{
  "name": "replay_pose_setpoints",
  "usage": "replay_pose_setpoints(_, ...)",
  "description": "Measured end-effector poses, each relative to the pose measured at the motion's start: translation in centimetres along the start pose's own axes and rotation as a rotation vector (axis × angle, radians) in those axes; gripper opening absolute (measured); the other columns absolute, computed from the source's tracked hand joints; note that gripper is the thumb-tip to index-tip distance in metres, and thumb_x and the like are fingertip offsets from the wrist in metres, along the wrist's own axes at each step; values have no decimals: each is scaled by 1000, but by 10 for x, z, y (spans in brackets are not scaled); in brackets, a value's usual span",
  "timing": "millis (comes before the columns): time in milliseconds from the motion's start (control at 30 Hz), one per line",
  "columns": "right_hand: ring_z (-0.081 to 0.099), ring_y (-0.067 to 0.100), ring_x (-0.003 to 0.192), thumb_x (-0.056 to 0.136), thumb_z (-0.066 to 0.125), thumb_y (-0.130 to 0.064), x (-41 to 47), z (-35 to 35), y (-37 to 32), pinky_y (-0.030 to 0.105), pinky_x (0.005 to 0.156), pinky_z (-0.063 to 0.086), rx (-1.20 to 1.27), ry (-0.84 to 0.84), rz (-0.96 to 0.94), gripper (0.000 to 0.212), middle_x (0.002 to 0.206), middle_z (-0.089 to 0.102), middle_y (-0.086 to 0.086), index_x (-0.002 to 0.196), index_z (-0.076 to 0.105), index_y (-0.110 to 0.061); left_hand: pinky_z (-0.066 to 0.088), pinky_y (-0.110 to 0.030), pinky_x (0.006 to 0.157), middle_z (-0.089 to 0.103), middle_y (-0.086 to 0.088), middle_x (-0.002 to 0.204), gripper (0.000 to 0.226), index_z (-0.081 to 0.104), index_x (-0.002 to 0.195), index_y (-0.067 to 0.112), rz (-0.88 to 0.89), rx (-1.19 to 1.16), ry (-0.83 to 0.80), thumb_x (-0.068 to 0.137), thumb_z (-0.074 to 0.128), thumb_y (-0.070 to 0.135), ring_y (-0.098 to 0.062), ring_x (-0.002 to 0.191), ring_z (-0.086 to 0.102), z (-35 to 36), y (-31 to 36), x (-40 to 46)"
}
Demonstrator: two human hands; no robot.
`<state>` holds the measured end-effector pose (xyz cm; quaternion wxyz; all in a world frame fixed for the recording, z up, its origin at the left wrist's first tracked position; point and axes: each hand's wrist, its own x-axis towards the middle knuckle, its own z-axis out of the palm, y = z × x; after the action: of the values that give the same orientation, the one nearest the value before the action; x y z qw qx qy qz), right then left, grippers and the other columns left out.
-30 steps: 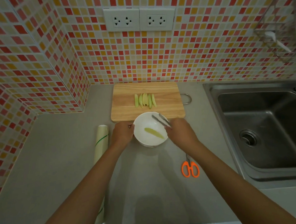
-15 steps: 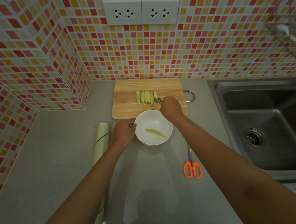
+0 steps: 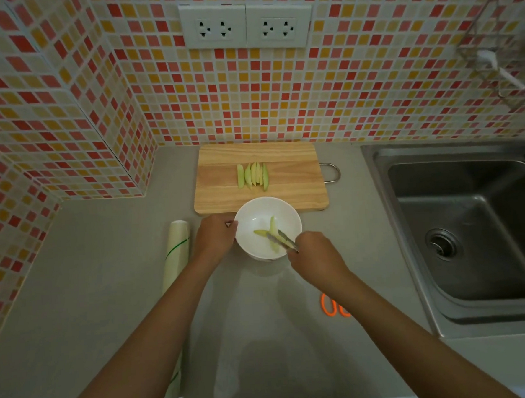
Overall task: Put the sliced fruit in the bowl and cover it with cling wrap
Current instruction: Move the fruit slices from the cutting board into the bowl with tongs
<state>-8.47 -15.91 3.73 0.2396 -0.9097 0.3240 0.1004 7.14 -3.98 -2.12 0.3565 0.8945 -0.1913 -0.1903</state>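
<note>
A white bowl (image 3: 257,211) stands on the grey counter just in front of a wooden cutting board (image 3: 223,182). Two pale green fruit slices (image 3: 273,227) lie crossed inside the bowl. Several more fruit slices (image 3: 253,174) stand in a row on the board. My left hand (image 3: 216,237) grips the bowl's left rim. My right hand (image 3: 315,255) holds metal tongs (image 3: 283,240), whose tips reach into the bowl over the slices. A roll of cling wrap (image 3: 176,259) lies on the counter to the left of my left arm.
Orange-handled scissors (image 3: 334,305) lie on the counter right of my right forearm, partly hidden by it. A steel sink (image 3: 472,232) fills the right side. Tiled walls close off the back and left, with two sockets (image 3: 246,26) above the board.
My right hand came back from the row on the board to the bowl with the tongs. The bowl now holds two slices instead of one, and the row on the board is shorter.
</note>
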Motion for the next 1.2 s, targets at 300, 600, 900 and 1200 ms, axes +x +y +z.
replay_pose_setpoints(300, 49, 22, 70, 89, 50, -9, 93, -27, -34, 25, 49, 30, 161, 192, 38, 29, 65, 44, -3, 61, 41, -9, 56, -38, 78, 77, -14, 93, 26, 76, 103, 13, 12, 25, 27, 90, 55, 13, -31, 85, 71, 0, 1, -1)
replay_pose_setpoints(600, 51, 25, 71, 88, 49, -5, 131, -4, -42, 27, 52, 35, 151, 151, 83, 32, 71, 49, 3, 59, 39, -14, 56, -39, 78, 75, -17, 88, 24, 76, 98, 9, -3, -3, 6, 91, 54, 14, -34, 84, 70, 0, -1, 1)
replay_pose_setpoints(900, 52, 23, 69, 85, 49, 1, 139, -5, -46, 25, 48, 31, 108, 188, 99, 34, 60, 41, -1, 57, 38, -15, 56, -45, 82, 76, -15, 94, 27, 75, 105, 9, -24, 2, -13, 93, 53, 17, -33, 87, 70, 0, 1, 3)
replay_pose_setpoints(1200, 53, 25, 68, 87, 51, 0, 141, -8, -44, 25, 47, 32, 114, 187, 41, 32, 62, 45, 2, 58, 42, -10, 57, -47, 80, 75, -16, 91, 27, 75, 101, 6, -23, 3, -3, 93, 53, 17, -33, 84, 71, 1, 2, 4)
